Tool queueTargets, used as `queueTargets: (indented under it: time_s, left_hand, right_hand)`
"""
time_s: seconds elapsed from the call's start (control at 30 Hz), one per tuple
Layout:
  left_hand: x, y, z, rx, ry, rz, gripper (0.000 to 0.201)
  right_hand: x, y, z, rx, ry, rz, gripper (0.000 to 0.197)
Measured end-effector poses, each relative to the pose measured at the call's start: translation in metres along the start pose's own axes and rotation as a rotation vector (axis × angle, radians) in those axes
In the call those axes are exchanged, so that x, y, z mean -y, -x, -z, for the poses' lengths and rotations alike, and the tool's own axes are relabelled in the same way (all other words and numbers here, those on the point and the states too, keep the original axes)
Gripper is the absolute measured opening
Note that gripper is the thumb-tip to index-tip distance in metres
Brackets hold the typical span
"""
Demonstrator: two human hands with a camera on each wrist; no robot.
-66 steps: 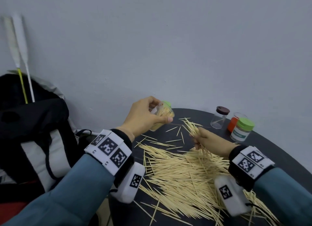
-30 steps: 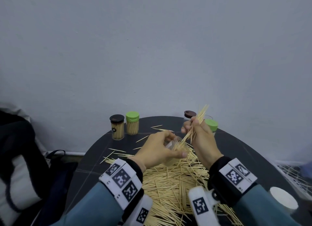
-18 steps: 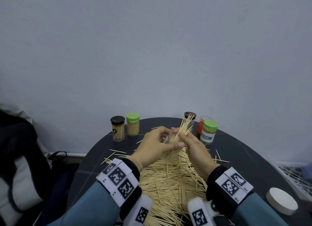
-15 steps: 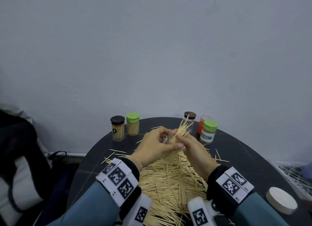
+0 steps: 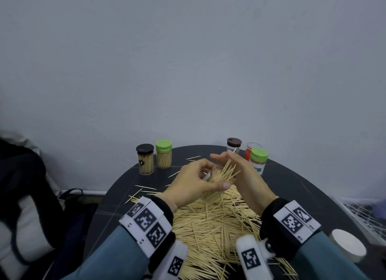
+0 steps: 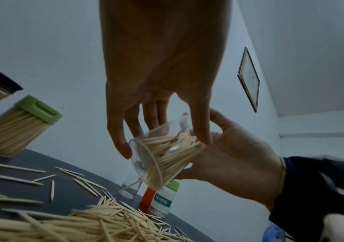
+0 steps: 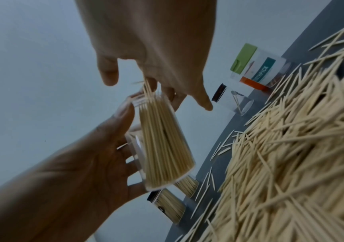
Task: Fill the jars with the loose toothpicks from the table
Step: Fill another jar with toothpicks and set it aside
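Note:
My left hand (image 5: 215, 175) grips a clear lidless jar (image 5: 211, 196) tilted above the table, thumb across its front. The jar (image 7: 162, 144) is packed with toothpicks, and some fan out of its mouth. My right hand (image 5: 227, 160) hovers at the jar's mouth, fingers straight and spread, touching the toothpicks that stick out (image 5: 229, 171). In the left wrist view the right palm (image 6: 235, 155) lies behind the jar (image 6: 160, 157). A large heap of loose toothpicks (image 5: 211, 227) covers the dark round table (image 5: 302, 196) beneath both hands.
Two filled jars, brown-lidded (image 5: 145, 161) and green-lidded (image 5: 164, 156), stand at the back left. At the back right are a brown-lidded clear jar (image 5: 234, 144), an orange one (image 5: 249, 152) and a green-lidded labelled one (image 5: 258, 160). A white round object (image 5: 347, 248) sits front right; a black bag (image 5: 25, 196) is left.
My right hand carried a pinched bundle of toothpicks from the heap to the jar, pushed it in, and has now spread its fingers. The left hand kept holding the jar.

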State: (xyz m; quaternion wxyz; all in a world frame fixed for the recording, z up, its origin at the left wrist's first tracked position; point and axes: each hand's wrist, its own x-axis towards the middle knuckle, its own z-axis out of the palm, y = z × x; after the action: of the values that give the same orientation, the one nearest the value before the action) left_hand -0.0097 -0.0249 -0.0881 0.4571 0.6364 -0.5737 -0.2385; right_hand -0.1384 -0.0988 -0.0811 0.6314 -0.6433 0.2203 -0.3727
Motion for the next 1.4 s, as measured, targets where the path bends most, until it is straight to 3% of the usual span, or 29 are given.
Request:
queueTargets:
  time_s: [0.17, 0.57, 0.7, 0.87, 1.07, 1.27, 1.4]
  left_hand:
    - [0.002, 0.001, -0.001, 0.032, 0.007, 0.014, 0.059]
    - [0.002, 0.0, 0.002, -0.081, 0.002, 0.025, 0.054]
    - [0.003, -0.001, 0.006, -0.188, -0.025, 0.014, 0.051]
    - [0.005, 0.0, 0.01, -0.241, -0.048, -0.005, 0.05]
    - [0.007, 0.002, 0.012, -0.214, -0.131, -0.031, 0.047]
    - [0.003, 0.007, 0.011, -0.031, -0.189, -0.046, 0.05]
    - [0.006, 0.007, 0.012, -0.052, -0.136, -0.037, 0.052]
  right_hand:
    - [0.0, -0.003, 0.005, -0.013, -0.032, 0.05, 0.038]
    - [-0.012, -0.004, 0.003, 0.021, 0.152, 0.049, 0.025]
    - [-0.005, -0.006, 0.012, 0.067, 0.289, 0.028, 0.021]
    - [-0.003, -0.008, 0.019, 0.083, 0.516, 0.153, 0.015]
    - [0.0, -0.006, 0.019, 0.042, 0.645, 0.266, 0.006]
    - [0.0, -0.005, 0.017, -0.02, 0.524, 0.259, 0.007]
    - [0.001, -0.004, 0.015, 0.083, 0.584, 0.24, 0.006]
